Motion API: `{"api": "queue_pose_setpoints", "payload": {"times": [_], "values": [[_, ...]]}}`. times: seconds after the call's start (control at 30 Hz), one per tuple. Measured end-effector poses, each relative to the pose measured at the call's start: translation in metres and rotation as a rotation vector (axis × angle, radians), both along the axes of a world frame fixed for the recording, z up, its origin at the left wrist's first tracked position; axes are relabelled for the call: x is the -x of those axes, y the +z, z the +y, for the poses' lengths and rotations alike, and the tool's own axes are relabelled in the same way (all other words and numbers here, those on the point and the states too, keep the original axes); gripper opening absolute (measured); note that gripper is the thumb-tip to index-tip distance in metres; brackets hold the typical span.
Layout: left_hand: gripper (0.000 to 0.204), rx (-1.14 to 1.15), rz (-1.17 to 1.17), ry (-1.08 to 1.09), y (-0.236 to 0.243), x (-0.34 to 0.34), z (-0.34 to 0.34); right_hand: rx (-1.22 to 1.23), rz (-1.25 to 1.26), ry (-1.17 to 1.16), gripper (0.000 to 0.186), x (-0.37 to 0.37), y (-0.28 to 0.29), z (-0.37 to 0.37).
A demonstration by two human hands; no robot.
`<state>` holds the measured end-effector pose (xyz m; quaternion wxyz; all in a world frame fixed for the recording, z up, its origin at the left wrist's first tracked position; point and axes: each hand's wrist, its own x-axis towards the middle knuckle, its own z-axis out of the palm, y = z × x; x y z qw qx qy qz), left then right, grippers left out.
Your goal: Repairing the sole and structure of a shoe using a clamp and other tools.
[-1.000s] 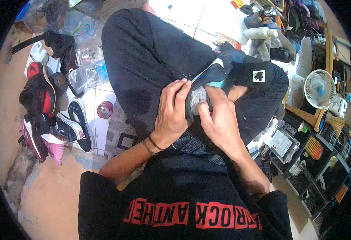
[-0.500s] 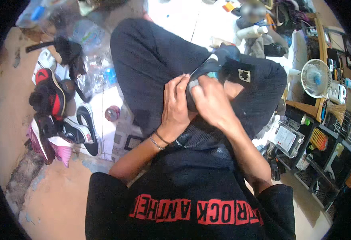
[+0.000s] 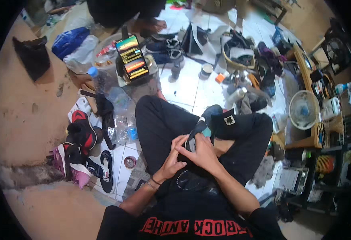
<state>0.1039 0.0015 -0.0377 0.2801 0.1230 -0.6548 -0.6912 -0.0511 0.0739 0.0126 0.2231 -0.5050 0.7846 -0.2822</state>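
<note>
In my lap, between my crossed legs, lies a dark shoe (image 3: 200, 127) with a pale edge and a teal patch near its opening. My left hand (image 3: 172, 162) grips its near left side, fingers bent against it and thumb pointing right. My right hand (image 3: 201, 153) is closed at the shoe's near end, its fingertips partly hidden inside or behind the upper. A light grey piece (image 3: 192, 145) shows between the two hands. I cannot make out whether a small tool or thread sits in the fingers.
Several shoes, among them a black and red sneaker (image 3: 83, 130) and a dark slip-on (image 3: 107, 172), lie at the left. A lit phone (image 3: 132, 58) stands ahead. Bottles (image 3: 237, 95), a basket (image 3: 239, 56) and a white fan (image 3: 304, 110) are at the right.
The view has tilted up, so the phone and far floor now show. My hands stay at the shoe; the right thumb now stretches toward my left hand.
</note>
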Motion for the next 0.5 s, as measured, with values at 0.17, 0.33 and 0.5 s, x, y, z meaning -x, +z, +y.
{"api": "queue_pose_setpoints", "payload": {"times": [0.17, 0.33, 0.5], "values": [[0.084, -0.529, 0.138, 0.092, 0.022, 0.029, 0.002, 0.255, -0.256, 0.06, 0.051, 0.035, 0.022, 0.01], [0.055, -1.049, -0.08, -0.136, 0.035, 0.064, -0.027, 0.331, 0.117, 0.444, 0.049, 0.05, 0.063, 0.014], [0.05, -0.985, 0.232, -0.235, 0.027, 0.106, -0.05, 0.294, 0.304, 0.344, 0.053, 0.074, 0.075, 0.007]]}}
